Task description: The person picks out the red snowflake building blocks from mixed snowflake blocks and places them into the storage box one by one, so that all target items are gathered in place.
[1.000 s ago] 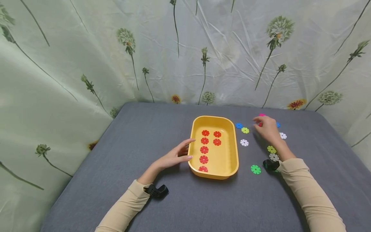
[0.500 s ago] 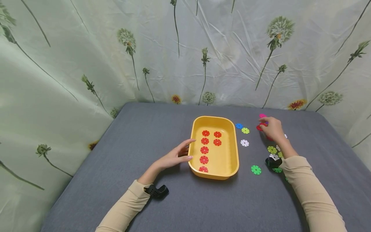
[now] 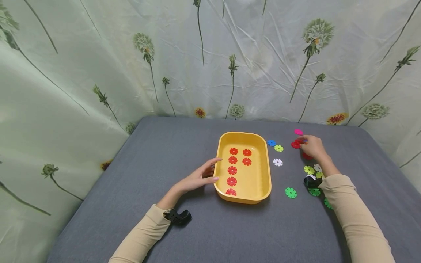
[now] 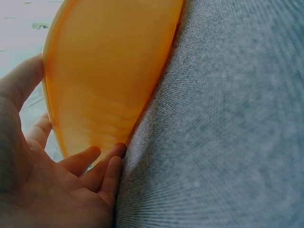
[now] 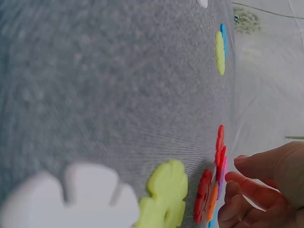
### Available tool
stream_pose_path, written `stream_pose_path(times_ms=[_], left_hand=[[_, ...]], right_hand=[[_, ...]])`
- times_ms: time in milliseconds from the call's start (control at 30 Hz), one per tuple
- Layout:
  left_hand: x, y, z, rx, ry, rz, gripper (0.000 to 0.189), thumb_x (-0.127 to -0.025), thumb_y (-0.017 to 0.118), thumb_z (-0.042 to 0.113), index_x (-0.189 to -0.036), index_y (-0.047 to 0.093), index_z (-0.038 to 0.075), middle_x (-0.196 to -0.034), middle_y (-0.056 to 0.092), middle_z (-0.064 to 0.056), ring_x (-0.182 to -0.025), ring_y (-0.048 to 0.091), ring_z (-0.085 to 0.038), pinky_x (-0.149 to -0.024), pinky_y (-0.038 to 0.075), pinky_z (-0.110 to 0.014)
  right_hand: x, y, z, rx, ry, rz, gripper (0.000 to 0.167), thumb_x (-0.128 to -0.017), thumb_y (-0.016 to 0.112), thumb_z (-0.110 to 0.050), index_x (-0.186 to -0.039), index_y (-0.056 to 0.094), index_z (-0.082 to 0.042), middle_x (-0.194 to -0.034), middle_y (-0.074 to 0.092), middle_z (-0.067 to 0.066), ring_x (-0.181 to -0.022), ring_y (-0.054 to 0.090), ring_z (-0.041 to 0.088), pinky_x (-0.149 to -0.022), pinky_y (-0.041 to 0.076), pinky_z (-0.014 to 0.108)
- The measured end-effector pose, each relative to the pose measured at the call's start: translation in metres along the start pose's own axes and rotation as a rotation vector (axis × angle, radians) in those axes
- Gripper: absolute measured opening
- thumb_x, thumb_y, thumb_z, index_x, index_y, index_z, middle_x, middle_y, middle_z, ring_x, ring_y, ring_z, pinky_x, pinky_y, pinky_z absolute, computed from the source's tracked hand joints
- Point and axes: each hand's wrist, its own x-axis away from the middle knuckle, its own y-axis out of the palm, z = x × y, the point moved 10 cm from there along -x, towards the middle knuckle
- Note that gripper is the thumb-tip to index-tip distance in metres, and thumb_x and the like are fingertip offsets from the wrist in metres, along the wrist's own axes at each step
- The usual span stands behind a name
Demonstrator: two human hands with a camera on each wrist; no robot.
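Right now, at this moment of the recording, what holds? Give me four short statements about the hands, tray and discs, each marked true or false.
1. The left hand touches the yellow tray. True.
2. Seven red discs show in the yellow tray. True.
3. The right hand is inside the yellow tray. False: it is to the right, near loose red discs.
4. The pink disc is in the yellow tray. False: it lies outside.

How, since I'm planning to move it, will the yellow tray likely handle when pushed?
The yellow tray is probably light for its size, judging by its thin rim. Its low, wide shape suggests it would slide on the gray cloth rather than tip. If jolted, the red discs lying flat on its smooth floor might shift.
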Motion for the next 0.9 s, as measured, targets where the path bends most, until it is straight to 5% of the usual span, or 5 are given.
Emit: stream_pose_path(times_ms=[600, 900], left_hand=[[0.000, 0.000, -0.003, -0.005, -0.051, -0.007, 0.069, -0.092, 0.056, 0.015, -0.150, 0.018, 0.023, -0.155, 0.025, -0.013, -0.138, 0.035, -0.033, -0.112, 0.030, -0.052], [0.009, 0.002, 0.025, 0.006, -0.046, -0.019, 0.067, -0.093, 0.056, 0.017, -0.149, 0.020, 0.014, -0.153, 0.027, -0.018, -0.137, 0.037, -0.035, -0.111, 0.031, -0.052]], right_hand=[[-0.008, 0.005, 0.011, 0.025, 0.024, 0.026, 0.039, -0.092, 0.054, -0.014, -0.119, 0.053, 0.014, -0.114, 0.055, 0.036, -0.105, 0.050, 0.050, -0.087, 0.042, 0.056], [-0.012, 0.006, 0.013, 0.054, 0.030, 0.033, 0.041, -0.091, 0.055, -0.015, -0.117, 0.054, 0.016, -0.113, 0.054, 0.037, -0.102, 0.050, 0.050, -0.086, 0.043, 0.056]])
